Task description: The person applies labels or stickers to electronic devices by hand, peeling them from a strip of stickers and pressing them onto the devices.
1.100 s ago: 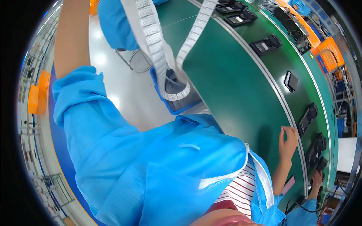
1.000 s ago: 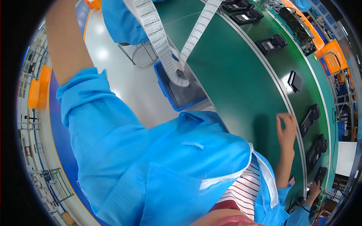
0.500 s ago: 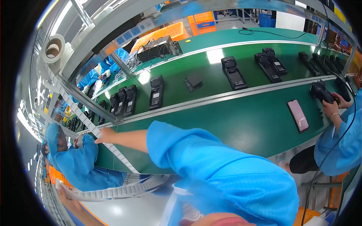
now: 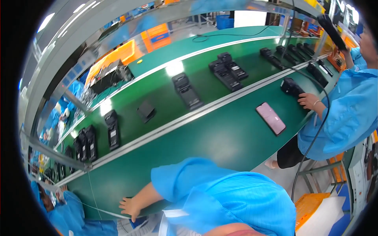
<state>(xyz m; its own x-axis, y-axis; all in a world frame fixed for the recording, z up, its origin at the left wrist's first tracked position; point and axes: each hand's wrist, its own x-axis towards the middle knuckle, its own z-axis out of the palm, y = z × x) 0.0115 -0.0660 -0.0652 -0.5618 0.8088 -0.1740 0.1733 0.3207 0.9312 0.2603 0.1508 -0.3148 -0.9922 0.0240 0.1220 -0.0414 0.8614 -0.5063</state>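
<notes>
My right hand reaches across to the lower left with its fingers spread, at the near edge of the green worktop. A small dark thing shows beneath its fingers, too covered to name. Against the thumb side runs a thin white strip, seen nearly edge-on; whether the hand touches it I cannot tell. My left hand is out of view. Beyond the metal rail, several black handheld devices lie on the green belt, among them one handheld and another, with a small black box between these two.
A pink phone lies on the worktop. At the right a co-worker's hand touches a black device; another black device is held raised. A cable hangs down. Another co-worker sits lower left.
My right hand has come off the label strip and down to the near edge. My left hand, earlier holding the strip, has left view. The view has swung right; the label roll is gone from it.
</notes>
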